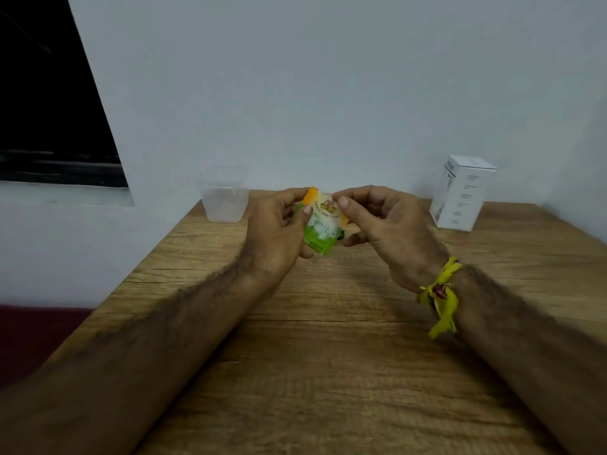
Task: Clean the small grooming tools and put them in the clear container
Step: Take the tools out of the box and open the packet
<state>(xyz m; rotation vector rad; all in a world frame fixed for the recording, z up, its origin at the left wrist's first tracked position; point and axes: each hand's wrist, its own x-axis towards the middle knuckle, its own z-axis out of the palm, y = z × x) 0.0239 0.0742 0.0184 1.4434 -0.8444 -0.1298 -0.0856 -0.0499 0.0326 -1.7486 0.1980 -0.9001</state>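
Wooden table (328, 372) below; left hand (279, 231) and right hand (381, 224) both pinching green-orange wipe sachet (323, 224), apparently tearing. Clear container (225, 201) beyond left hand, empty; cleaning seemingly not begun, no grooming tools visible.

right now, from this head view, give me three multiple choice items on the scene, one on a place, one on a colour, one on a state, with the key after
1. Where does the clear container stand?
A. at the table's far left corner by the wall
B. on top of the white box
C. in the person's lap

2. What colours show on the small packet?
A. blue and red
B. orange and green
C. black and silver

3. How is the packet held?
A. it lies alone on the table
B. the left hand and the right hand both pinch it above the table
C. it sits inside the container

Key: 1 A, it stands by the wall, left of the hands, while the white box stands far right. 2 B, an orange top and a green bottom show. 3 B, fingers of both hands close on its edges.
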